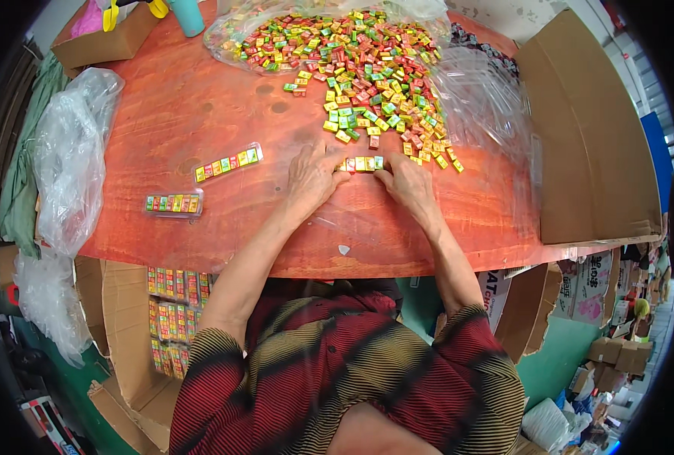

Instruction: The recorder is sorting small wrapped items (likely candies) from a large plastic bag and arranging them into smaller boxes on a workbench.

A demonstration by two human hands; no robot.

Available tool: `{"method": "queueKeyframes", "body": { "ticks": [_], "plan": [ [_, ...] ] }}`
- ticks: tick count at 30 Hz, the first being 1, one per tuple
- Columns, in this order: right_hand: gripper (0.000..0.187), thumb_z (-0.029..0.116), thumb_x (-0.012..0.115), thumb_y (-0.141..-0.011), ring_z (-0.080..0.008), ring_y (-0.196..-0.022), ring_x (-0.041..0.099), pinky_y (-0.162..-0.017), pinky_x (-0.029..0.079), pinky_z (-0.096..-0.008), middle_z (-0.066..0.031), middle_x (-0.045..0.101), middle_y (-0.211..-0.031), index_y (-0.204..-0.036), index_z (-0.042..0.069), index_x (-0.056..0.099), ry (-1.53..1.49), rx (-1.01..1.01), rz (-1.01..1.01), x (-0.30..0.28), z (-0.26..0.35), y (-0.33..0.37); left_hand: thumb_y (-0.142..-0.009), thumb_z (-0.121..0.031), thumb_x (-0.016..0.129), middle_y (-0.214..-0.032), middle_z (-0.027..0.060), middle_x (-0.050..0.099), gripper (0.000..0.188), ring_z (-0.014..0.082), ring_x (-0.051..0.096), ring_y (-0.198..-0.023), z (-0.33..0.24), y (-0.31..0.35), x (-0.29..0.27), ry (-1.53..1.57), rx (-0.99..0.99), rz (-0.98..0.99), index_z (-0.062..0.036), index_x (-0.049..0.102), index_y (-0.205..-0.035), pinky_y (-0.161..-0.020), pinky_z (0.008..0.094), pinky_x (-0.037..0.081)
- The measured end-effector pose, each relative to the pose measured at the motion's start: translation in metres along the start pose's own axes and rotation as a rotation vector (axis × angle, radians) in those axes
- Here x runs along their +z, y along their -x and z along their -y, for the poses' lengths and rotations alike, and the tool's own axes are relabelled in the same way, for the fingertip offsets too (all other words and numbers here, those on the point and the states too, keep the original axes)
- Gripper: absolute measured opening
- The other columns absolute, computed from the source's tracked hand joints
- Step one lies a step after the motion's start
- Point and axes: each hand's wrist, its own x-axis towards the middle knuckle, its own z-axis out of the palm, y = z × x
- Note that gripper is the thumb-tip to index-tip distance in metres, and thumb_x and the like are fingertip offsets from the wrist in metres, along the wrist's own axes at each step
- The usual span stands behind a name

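A short row of small yellow, red and green boxes [362, 163] lies on the red wooden table in front of me. My left hand [312, 180] closes on the row's left end, and my right hand [408, 182] presses its right end. The fingers partly cover both ends. Just beyond my hands spreads a large pile of loose small boxes [382, 95], spilling from a clear plastic bag [219, 42]. To the left lie two clear trays filled with such boxes, a longer tilted tray [229, 163] and a nearer tray [174, 204].
Clear plastic trays [482, 98] are heaped right of the pile, beside an upright cardboard box [595, 136]. Crumpled clear plastic [71, 159] hangs at the left edge. Below it, a carton [124, 334] holds packed rows of boxes. A teal cup [187, 17] stands at the back left.
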Motion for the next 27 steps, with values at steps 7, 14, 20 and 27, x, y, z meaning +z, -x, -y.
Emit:
{"method": "queueKeyframes", "body": {
  "ticks": [7,14,20,27],
  "plan": [
    [0.034,0.011,0.062,-0.072,-0.0324,-0.084,0.054,-0.069,0.044,-0.0386,-0.0136,0.05,-0.098,-0.103,0.004,0.05,-0.158,-0.269,0.025,0.008,-0.003,-0.004,-0.064,-0.013,0.068,-0.088,0.01,0.047,0.038,0.0274,0.049,-0.086,0.008,0.002,-0.005,0.088,0.048,0.017,-0.0095,0.058,-0.1,-0.074,0.037,0.041],
    [0.027,0.008,0.058,-0.074,-0.0327,-0.083,0.053,-0.069,0.044,-0.0381,-0.0142,0.05,-0.092,-0.1,0.003,0.052,-0.203,-0.263,0.008,0.015,0.008,-0.003,-0.062,-0.01,0.068,-0.087,0.0103,0.049,0.031,0.0291,0.05,-0.085,0.006,0.0,-0.001,0.06,0.099,0.018,-0.0083,0.06,-0.091,-0.073,0.0372,0.043],
    [0.023,0.009,0.058,-0.074,-0.0343,-0.079,0.053,-0.065,0.044,-0.0404,-0.0154,0.049,-0.087,-0.096,0.003,0.052,-0.172,-0.168,-0.036,0.018,0.015,0.007,-0.063,-0.007,0.067,-0.087,0.0113,0.05,0.026,0.0299,0.05,-0.083,0.006,-0.002,-0.005,0.094,0.112,0.043,-0.0063,0.06,-0.088,-0.073,0.0376,0.043],
    [0.024,0.01,0.058,-0.075,-0.0355,-0.078,0.053,-0.064,0.045,-0.0405,-0.0178,0.049,-0.088,-0.097,0.004,0.052,-0.208,-0.118,0.057,-0.001,0.041,0.058,-0.064,-0.006,0.064,-0.085,0.0126,0.05,0.024,0.0308,0.05,-0.085,-0.023,0.045,-0.03,0.088,0.015,0.113,-0.0057,0.059,-0.087,-0.071,0.0397,0.043]
  ]
}}
